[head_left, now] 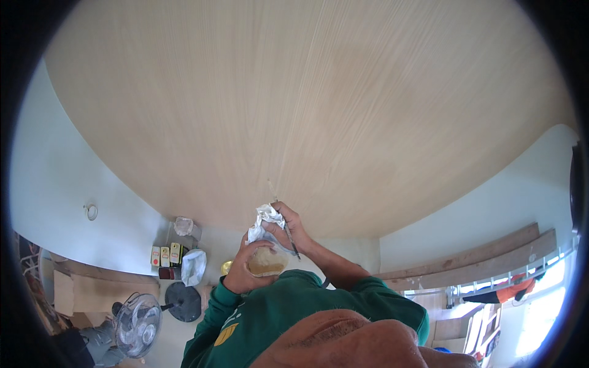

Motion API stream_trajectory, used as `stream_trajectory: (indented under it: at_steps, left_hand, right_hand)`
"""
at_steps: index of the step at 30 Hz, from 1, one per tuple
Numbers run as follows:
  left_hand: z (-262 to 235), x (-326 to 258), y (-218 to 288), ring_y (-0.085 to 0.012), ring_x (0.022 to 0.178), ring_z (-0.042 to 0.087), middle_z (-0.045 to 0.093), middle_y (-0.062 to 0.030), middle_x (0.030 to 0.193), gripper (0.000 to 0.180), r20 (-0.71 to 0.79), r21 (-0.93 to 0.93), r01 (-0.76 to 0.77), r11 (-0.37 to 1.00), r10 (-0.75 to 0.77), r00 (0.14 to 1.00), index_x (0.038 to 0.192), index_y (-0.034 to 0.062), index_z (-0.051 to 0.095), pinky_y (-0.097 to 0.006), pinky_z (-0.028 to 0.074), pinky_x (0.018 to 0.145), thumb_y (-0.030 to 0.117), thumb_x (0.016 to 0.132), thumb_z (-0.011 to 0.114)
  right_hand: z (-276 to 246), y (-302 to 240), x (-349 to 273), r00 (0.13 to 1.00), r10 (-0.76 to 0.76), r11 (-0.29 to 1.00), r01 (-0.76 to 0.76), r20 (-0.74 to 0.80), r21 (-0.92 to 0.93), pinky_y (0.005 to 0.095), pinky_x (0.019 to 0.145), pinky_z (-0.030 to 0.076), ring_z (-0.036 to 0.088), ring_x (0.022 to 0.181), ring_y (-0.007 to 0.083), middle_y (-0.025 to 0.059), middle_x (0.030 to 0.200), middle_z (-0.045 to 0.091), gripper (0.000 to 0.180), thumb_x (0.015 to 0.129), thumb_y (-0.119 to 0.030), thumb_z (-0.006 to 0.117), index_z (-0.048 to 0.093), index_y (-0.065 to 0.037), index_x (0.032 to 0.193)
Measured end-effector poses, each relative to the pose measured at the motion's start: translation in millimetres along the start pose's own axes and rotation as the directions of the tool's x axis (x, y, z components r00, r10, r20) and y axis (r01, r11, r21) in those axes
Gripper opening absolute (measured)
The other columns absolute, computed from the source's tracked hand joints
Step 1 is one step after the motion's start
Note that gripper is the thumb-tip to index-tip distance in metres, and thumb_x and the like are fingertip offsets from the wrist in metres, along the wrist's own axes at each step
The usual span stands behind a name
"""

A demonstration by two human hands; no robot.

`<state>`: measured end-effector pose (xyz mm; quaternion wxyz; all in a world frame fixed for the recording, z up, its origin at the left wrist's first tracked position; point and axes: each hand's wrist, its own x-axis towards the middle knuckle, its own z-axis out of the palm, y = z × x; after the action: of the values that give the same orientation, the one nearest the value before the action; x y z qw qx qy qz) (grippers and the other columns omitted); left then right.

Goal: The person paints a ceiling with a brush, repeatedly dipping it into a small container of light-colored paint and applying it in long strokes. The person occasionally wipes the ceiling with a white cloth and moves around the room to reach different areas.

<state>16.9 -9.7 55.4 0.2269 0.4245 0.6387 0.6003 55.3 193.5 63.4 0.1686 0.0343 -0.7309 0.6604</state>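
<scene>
My left hand (242, 273) cups a small clear plastic bag (265, 260) holding a tan, dough-like lump. My right hand (289, 226) is just above it, pinching the bag's crumpled white top (265, 216) and also holding a thin dark stick-like tool (290, 240) that points down along the palm. Both hands are raised close to a large pale wood-grain panel (307, 104) that fills the upper picture. Green sleeves (276, 306) cover both forearms.
At the lower left are a grey fan (138, 323), a black round disc (183, 302), a white bag (194, 265) and some small boxes (165, 255). Wooden planks (478, 257) lean by the pale wall at the right, beside a bright window with an orange item (512, 288).
</scene>
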Motion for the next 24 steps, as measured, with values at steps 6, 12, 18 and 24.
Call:
stream_trajectory:
  at_steps: [6, 12, 18, 24]
  left_hand:
    - [7.3, 5.2, 5.4, -0.022, 0.116, 0.059, 0.062, -0.0086, 0.117, 0.069, -0.131, -0.032, 0.056, 0.998, -0.06, 0.99, 0.125, 0.0064, 0.059, -0.036, 0.046, 0.104, 0.013, 0.063, 0.09]
    - [17.6, -0.6, -2.5, -0.0213, 0.113, 0.061, 0.062, -0.0089, 0.118, 0.07, -0.165, -0.035, 0.066, 0.997, -0.071, 0.984, 0.128, 0.0053, 0.057, -0.037, 0.048, 0.103, 0.012, 0.066, 0.089]
    - [21.9, -3.4, -10.2, -0.0246, 0.122, 0.057, 0.059, -0.0117, 0.125, 0.077, -0.296, -0.088, 0.068, 0.994, -0.091, 0.951, 0.134, 0.0057, 0.053, -0.039, 0.046, 0.107, 0.013, 0.067, 0.09]
    - [14.1, 3.0, -15.8, -0.0209, 0.121, 0.057, 0.058, -0.0094, 0.126, 0.086, -0.445, 0.109, 0.109, 0.988, -0.05, 0.894, 0.142, 0.0046, 0.048, -0.038, 0.046, 0.107, 0.015, 0.068, 0.092]
  right_hand:
    - [5.2, 19.0, -2.4, 0.995, 0.012, 0.996, -0.003, -0.095, 0.095, 0.026, 0.078, 0.05, 0.059, 0.089, 0.0072, 0.0009, 0.094, 0.065, 0.019, 0.099, -0.014, 0.072, 0.063, -0.003, 0.111]
    - [-8.4, 13.7, 6.0, 0.998, 0.029, 0.999, -0.03, -0.055, -0.016, 0.0287, 0.082, 0.051, 0.062, 0.092, 0.0105, 0.0065, 0.099, 0.07, 0.032, 0.102, -0.018, 0.067, 0.059, -0.001, 0.128]
    - [-44.1, -12.9, 8.3, 0.941, 0.022, 0.998, -0.042, -0.338, -0.052, 0.0336, 0.09, 0.052, 0.065, 0.095, 0.0164, 0.0116, 0.1, 0.073, 0.053, 0.109, -0.04, 0.051, 0.049, 0.001, 0.142]
    - [-77.4, -66.1, 3.1, 0.949, -0.141, 0.984, 0.104, -0.281, -0.142, 0.0357, 0.081, 0.052, 0.063, 0.081, 0.018, 0.0112, 0.085, 0.068, 0.054, 0.111, -0.04, 0.043, 0.063, 0.008, 0.125]
